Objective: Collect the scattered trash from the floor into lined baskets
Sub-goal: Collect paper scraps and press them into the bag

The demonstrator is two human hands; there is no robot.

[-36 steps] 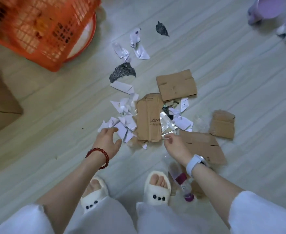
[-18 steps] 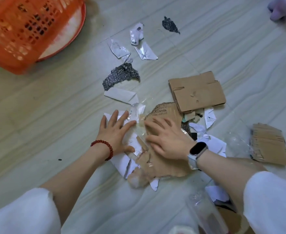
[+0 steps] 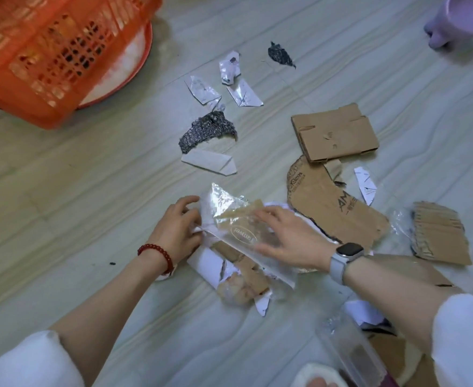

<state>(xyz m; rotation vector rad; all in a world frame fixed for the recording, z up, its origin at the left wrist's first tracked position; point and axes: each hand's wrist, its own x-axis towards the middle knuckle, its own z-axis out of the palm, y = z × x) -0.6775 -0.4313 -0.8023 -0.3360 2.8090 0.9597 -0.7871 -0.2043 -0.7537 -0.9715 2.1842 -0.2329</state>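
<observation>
Clear plastic wrapper (image 3: 240, 233): "Fanmei", uncertain. Curved cardboard piece (image 3: 333, 208): "AM".

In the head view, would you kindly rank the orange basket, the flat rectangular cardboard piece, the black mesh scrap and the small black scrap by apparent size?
1. orange basket, partly cut off by the frame
2. rectangular cardboard piece
3. black mesh scrap
4. small black scrap, though farthest from the camera

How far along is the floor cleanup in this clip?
Early. Nothing is clearly binned; the orange plastic basket shows blurred contents. Left hand and right hand gather a clear plastic wrapper with scraps. Folded cardboard piece, black mesh scrap and white paper scraps remain on the floor.
</observation>
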